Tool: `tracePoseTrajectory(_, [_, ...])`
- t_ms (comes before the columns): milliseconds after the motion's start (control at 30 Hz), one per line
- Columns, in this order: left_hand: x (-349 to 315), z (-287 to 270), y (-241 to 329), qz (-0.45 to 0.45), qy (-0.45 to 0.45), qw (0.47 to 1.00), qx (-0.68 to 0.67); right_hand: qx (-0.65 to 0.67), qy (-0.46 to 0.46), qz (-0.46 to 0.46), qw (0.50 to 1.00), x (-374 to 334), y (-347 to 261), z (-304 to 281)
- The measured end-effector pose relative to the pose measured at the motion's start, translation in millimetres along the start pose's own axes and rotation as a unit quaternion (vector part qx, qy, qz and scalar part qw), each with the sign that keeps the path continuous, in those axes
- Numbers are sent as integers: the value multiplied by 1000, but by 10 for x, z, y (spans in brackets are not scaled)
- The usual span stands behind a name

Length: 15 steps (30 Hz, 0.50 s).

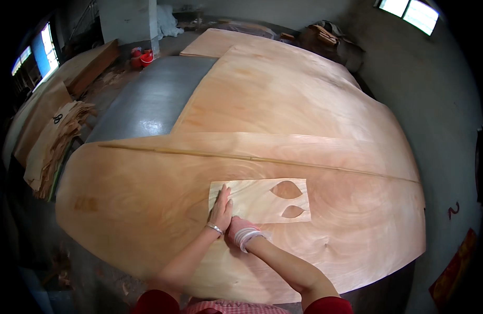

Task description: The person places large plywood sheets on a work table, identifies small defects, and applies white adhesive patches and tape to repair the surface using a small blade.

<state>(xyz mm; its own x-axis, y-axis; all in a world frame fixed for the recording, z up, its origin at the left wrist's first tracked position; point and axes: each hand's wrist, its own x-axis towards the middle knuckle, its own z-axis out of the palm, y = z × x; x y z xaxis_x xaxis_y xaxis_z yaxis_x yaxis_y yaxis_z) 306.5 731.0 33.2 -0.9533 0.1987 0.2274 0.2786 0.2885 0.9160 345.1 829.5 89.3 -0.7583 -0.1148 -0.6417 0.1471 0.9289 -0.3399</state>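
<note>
Risk, main sheet: the large veneer sheet [241,230] covers the near part of the table [147,104] and is thin, so downward or sideways pressure from the hands can split it along the grain or shift it against the overlapping sheet [283,104] behind it.

Risk, patch piece: the pale rectangular veneer piece [259,201] lies flat on the main sheet, just in front of the person. It has two leaf-shaped cut-outs [286,189], and the narrow strip between them is the likeliest place to tear if the piece is dragged or lifted by one corner.

Hands: the left hand [221,209] lies flat, fingers extended, pressing the left end of the piece; it grips nothing. The right hand [239,230], in a pink-and-white glove, is curled at the lower left edge of the piece. Whether it holds a tool cannot be determined.

Appearance: the piece is lighter than the sheet beneath, with straight edges and faint grain.
</note>
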Motion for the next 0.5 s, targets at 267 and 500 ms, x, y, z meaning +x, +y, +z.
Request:
tracePoseTrajectory(267, [-78,238,85,63,-51,974,212,-254,-87,-131,954,-67,631,-654])
tracePoseTrajectory(500, [-76,335,209,88,-103,918,373,-477,-97,-171,857,254,1339,-1197])
